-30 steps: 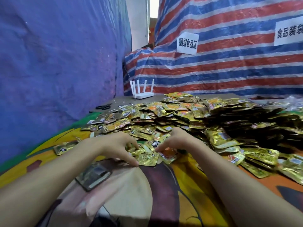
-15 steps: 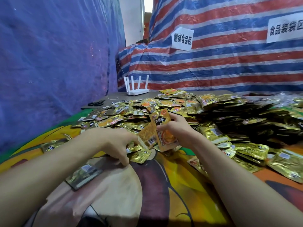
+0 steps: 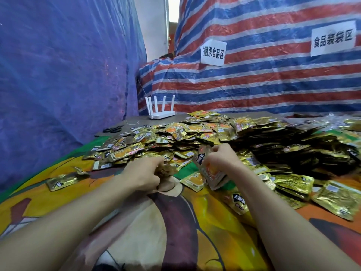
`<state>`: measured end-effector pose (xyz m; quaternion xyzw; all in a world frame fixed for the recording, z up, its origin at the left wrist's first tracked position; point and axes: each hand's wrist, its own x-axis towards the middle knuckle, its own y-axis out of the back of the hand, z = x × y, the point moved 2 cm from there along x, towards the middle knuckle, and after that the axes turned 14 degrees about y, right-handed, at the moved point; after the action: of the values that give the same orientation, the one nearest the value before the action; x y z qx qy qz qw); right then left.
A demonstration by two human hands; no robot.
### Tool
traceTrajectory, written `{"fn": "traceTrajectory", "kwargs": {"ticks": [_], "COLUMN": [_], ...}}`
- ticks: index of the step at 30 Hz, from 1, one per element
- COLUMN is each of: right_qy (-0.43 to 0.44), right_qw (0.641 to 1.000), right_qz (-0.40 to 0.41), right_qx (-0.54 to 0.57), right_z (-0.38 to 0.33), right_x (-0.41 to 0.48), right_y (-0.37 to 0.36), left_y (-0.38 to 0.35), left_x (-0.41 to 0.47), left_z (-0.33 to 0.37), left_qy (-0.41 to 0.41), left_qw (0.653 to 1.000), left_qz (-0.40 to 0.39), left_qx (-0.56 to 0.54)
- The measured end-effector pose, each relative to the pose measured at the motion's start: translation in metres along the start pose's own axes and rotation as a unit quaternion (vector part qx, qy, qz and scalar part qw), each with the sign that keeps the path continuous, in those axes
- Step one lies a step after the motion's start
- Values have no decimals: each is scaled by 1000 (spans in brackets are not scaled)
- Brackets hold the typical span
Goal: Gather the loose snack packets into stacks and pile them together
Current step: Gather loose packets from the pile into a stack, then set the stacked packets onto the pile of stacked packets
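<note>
Hundreds of gold snack packets are lying in a loose heap (image 3: 195, 133) just beyond both hands, which is why both arms are reaching forward to its near edge. Right hand (image 3: 220, 160) is gripping a small stack (image 3: 212, 173) of packets, fingers curled over the top edge and the stack tilting on end above the cartoon-print cloth (image 3: 214, 222), probably so the edges are lining up while more get added. Left hand (image 3: 143, 173) is curling its fingers round a blurred packet (image 3: 167, 170) at the heap's near edge; the blur is hiding whether it is one packet or several. It is likely feeding the right-hand stack. One flat packet (image 3: 195, 180) is lying between the hands, just beside the stack, an easy next pick. Another stray packet (image 3: 60, 181) is sitting well out to the left of the left hand, and flatter packets (image 3: 293, 182) are spreading out to the right of the right hand. Far behind the heap, a white router (image 3: 162, 114) and scissors (image 3: 112, 129) are sitting out of the way. By my judgement the task is barely starting.
</note>
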<state>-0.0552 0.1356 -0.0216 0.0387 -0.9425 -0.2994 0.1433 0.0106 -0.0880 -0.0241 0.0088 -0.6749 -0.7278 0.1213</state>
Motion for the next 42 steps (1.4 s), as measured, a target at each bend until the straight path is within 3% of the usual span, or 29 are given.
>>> {"fn": "traceTrajectory", "kwargs": {"ticks": [3, 6, 8, 10, 15, 19, 24, 26, 28, 30, 32, 38, 42], "right_qy": [5, 1, -22, -41, -53, -35, 12, 29, 54, 82, 85, 79, 143], "right_qw": [1000, 999, 996, 989, 945, 917, 884, 886, 897, 904, 906, 904, 895], "right_qz": [-11, -18, -7, 5, 36, 59, 185, 242, 273, 269, 225, 138, 156], "right_qx": [-13, 30, 83, 144, 320, 394, 430, 395, 343, 324, 348, 397, 394], "right_z": [-2, -1, 3, 8, 9, 4, 3, 4, 3, 1, -2, -15, -24], "right_x": [-2, -2, -1, 2, 8, 11, 14, 12, 8, 5, 3, -4, -9], "right_y": [-10, -16, -18, -19, -17, -16, 0, 5, 6, 3, -3, -32, -43], "left_y": [2, 4, 1, -5, -16, -18, -17, -18, -18, -18, -18, -29, -33], "left_x": [11, 16, 18, 21, 32, 34, 34, 37, 38, 38, 37, 30, 29], "left_z": [-5, 6, 17, 29, 49, 54, 54, 55, 57, 61, 66, 79, 80], "left_qy": [61, 122, 147, 147, 116, 105, 129, 148, 156, 145, 112, 59, 30], "left_qw": [977, 882, 833, 817, 806, 796, 777, 748, 694, 644, 615, 625, 685], "left_qz": [-53, -163, -236, -274, -233, -224, -193, -144, -126, -130, -142, -104, -75], "left_qx": [-196, -425, -479, -486, -531, -553, -586, -631, -692, -740, -768, -771, -725]}}
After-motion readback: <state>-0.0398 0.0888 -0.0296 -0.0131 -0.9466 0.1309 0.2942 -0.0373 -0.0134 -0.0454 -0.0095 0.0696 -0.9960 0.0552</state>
